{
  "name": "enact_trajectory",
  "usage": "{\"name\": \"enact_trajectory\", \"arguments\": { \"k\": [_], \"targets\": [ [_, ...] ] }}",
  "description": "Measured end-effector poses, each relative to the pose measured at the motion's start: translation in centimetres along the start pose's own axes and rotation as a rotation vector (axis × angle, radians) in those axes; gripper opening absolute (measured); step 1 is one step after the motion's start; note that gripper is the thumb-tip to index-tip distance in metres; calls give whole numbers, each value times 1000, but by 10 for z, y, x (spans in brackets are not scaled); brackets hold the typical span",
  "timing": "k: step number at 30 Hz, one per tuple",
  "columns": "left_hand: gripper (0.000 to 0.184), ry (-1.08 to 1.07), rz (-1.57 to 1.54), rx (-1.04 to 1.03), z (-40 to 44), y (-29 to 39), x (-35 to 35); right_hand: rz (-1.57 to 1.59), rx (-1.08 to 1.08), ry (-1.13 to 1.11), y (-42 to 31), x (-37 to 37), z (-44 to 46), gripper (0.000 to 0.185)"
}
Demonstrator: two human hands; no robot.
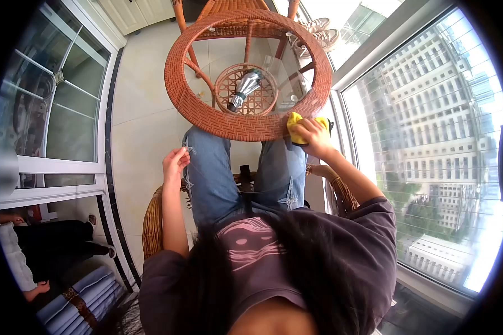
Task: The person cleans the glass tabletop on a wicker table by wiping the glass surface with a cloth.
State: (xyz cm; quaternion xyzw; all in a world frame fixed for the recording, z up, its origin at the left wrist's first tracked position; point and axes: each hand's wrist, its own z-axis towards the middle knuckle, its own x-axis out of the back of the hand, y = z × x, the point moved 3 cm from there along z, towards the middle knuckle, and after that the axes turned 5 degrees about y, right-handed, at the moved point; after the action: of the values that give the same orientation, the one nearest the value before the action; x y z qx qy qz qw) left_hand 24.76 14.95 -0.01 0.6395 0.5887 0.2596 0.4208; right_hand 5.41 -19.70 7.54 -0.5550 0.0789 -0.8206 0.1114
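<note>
My right hand [314, 135] grips a bunched yellow cloth [294, 119] with dark parts showing at its edges. The cloth rests on the near right rim of a round reddish-brown woven table [223, 126] with a see-through glass middle. My left hand [175, 161] is empty beside my left knee, its fingers loosely curled and slightly apart. Through the glass, a folded silver umbrella [248, 87] shows on the table's lower round rattan shelf [269, 100].
A rattan chair [229, 28] stands beyond the table, and shoes [325, 39] lie at its right. Large windows [430, 139] line the right side. Glass-paned doors [61, 95] are on the left; behind them another person [50, 245] is partly visible. I sit in a wicker chair [152, 220].
</note>
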Motion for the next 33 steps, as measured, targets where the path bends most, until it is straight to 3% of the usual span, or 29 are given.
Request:
{"name": "enact_trajectory", "arguments": {
  "k": [2,3,5,7,9,11,13,15,17,19,21,26,33],
  "targets": [
    [14,-55,113,11,2,8,3,-66,-502,-76,46,41,-17,22],
    [14,-100,191,12,5,12,6,-106,-576,8,80,53,-37,18],
    [14,-122,248,1,11,16,9,-160,-952,-231,119,80,-64,19],
    [14,-140,305,-13,14,20,3,-148,-1061,-242,135,92,-80,22],
    [16,-14,237,-103,16,27,-3,376,-1172,-299,152,83,-92,28],
    [21,-26,235,-121,32,28,0,929,-1359,-291,135,69,-90,36],
    [22,33,361,-175,44,36,-2,919,-1249,-491,107,62,-67,45],
    [22,-37,506,-163,59,48,2,1045,-1279,-504,102,45,-59,41],
    [23,-101,648,-153,66,59,-1,941,-937,-549,141,6,-64,34],
    [23,-237,752,-94,70,71,-5,880,-887,-515,129,6,-46,29],
    [24,-290,741,-50,78,81,-8,908,-1203,-507,145,-12,-42,29],
    [28,-490,698,40,81,88,-13,1092,-1223,-516,141,-20,-33,22],
    [24,-406,657,-148,63,99,-14,1193,-1278,-249,117,-7,-34,20]
  ]
}}
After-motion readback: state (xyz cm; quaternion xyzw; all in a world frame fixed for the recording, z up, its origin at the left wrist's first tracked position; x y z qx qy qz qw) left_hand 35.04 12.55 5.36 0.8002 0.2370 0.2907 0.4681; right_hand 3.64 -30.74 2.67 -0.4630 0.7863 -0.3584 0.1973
